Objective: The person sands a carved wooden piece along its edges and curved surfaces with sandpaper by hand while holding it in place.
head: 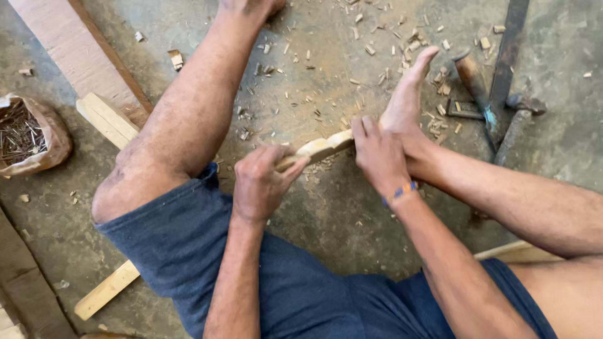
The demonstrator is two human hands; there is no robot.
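I sit on a concrete floor with both legs out in front. A pale carved piece of wood (323, 147) runs between my two hands, just above the floor. My left hand (264, 179) is closed around its near end, thumb lying along the top. My right hand (377, 154) grips its far end, fingers curled over it, right beside my right foot (408, 94). A beaded band sits on my right wrist. The middle of the wood is the only part that shows.
Wood chips (383, 56) litter the floor ahead. A hammer (474, 85) and dark metal tools (509, 63) lie at the right. A paper bag of nails (28, 135) stands at the left. A long plank (75, 44) and a wooden batten (107, 119) lie under my left leg.
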